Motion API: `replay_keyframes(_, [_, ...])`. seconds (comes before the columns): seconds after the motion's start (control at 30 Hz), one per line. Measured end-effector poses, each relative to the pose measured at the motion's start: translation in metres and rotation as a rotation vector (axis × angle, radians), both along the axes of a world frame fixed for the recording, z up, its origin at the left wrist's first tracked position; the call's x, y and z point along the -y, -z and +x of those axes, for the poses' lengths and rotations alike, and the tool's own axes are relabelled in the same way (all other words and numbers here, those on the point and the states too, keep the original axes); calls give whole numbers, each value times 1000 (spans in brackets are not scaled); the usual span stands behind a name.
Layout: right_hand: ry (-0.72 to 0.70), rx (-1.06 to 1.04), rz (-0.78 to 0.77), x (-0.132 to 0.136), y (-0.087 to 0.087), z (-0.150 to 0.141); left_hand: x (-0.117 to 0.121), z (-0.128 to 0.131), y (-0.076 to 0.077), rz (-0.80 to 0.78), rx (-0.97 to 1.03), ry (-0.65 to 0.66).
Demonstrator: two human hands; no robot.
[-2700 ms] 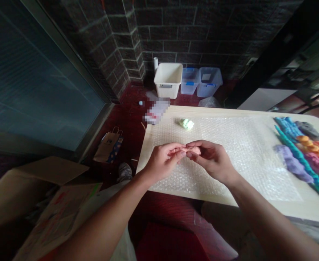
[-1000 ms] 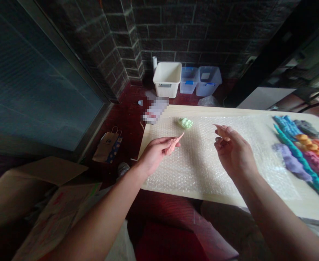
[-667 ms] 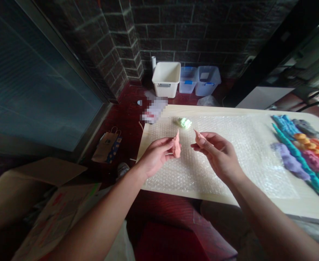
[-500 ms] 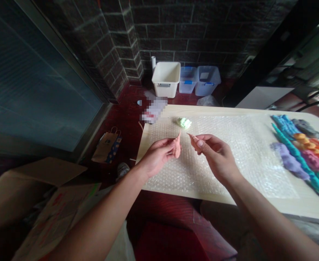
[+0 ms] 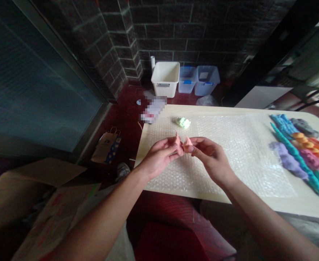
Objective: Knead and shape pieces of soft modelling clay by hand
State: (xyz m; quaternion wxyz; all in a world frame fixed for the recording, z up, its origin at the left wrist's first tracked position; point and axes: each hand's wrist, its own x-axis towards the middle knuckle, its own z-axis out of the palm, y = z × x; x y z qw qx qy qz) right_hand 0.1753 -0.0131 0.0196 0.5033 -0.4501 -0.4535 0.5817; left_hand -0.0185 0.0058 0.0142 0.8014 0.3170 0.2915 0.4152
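At the far left a cardboard box point(image 5: 66, 208) was seen with its flaps spread; beside it, on the dark red floor point(image 5: 129, 119), a brown paper bag point(image 5: 104, 145) was stood with its handles up; next, above the near part of the bench point(image 5: 287, 204), the left hand point(image 5: 160, 155) was held with its grip clamped on the left pink piece point(image 5: 178, 145), which was pinched between thumb and fingers over the bubble wrap point(image 5: 241, 156); its long axis was set nearly upright in the view, its thin tip directed toward the far edge of the bench and leaned slightly left; its surface was seen as matt, salmon-coloured and rough, drawn to a point above and thickened below, where it was partly covered by fingers.

Beyond the two hands a pale green lump point(image 5: 185, 123) was left on the wrap; just right of the left pink piece, the right pink piece point(image 5: 187, 143) was clamped in the grip of the right hand point(image 5: 209, 156); its shorter peak was likewise pointed away, its body broader and of the same colour; whether the two lower ends touched could not be told; at the right, a purple lump point(image 5: 288, 159) was laid beside a long teal strand point(image 5: 298, 161), slanted across the bench.
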Motion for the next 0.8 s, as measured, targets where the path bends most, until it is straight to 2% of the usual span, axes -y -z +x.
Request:
replay_keyframes(0.2, [37,62,-11,3,6,0,8,8,-3,50,-54,-44])
replay_keyframes(0.37, [8,32,-33,2,10,-3,12,14,-3,122,-39,-77])
replay_keyframes(0.5, [-1,36,-52,2,10,-3,12,16,3,55,-20,-35])
replay_keyframes(0.6, [-48,114,-23,4,6,-2,11,13,5,86,-71,-6])
replay_keyframes(0.7, [-89,152,-11,5,1,-2,9,10,4,108,-92,-73])
replay_keyframes(0.8, [-59,171,4,6,0,-1,5,8,1,66,-81,-147])
